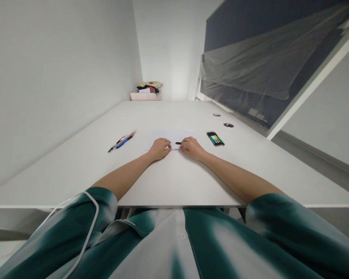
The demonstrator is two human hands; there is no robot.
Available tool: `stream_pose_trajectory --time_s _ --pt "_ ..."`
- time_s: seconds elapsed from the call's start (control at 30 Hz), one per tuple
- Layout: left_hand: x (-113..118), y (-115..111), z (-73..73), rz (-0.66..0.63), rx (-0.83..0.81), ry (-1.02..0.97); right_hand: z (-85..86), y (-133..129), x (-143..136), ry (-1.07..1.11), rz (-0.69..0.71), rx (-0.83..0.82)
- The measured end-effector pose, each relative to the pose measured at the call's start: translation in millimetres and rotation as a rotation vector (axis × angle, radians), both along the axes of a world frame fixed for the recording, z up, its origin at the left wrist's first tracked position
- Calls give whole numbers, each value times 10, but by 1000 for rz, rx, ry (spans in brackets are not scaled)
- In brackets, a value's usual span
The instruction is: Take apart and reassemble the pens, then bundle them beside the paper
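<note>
A sheet of white paper lies on the white table before me. My left hand rests on its left part, fingers curled together, with a small whitish piece partly showing at the fingertips. Facing it, my right hand pinches a thin dark stick, like a pen refill, that points toward my left fingers. Most of what each hand holds is hidden by the fingers. Just beyond the stick, a short black piece, like a pen cap, lies on the paper beside my right fingers.
Several pens lie in a loose bunch to the left. A pack of green, black and yellow pens lies on the right. Two round metal-rimmed discs are set farther back. A pink box stands beyond the far edge.
</note>
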State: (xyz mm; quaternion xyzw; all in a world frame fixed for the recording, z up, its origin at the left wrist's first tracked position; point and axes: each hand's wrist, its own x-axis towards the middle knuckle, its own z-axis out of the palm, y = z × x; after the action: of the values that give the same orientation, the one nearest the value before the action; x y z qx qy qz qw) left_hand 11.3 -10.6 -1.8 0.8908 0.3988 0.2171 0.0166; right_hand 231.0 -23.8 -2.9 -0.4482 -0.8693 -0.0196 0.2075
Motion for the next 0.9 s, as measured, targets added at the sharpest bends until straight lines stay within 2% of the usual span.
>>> stream_pose_trajectory --time_s 0.6,0.9 --pt "16 -52 21 -31 12 -37 14 -39 -44 27 33 14" --pt "61 -109 46 -104 63 -33 65 -151 -137 127 20 -150"
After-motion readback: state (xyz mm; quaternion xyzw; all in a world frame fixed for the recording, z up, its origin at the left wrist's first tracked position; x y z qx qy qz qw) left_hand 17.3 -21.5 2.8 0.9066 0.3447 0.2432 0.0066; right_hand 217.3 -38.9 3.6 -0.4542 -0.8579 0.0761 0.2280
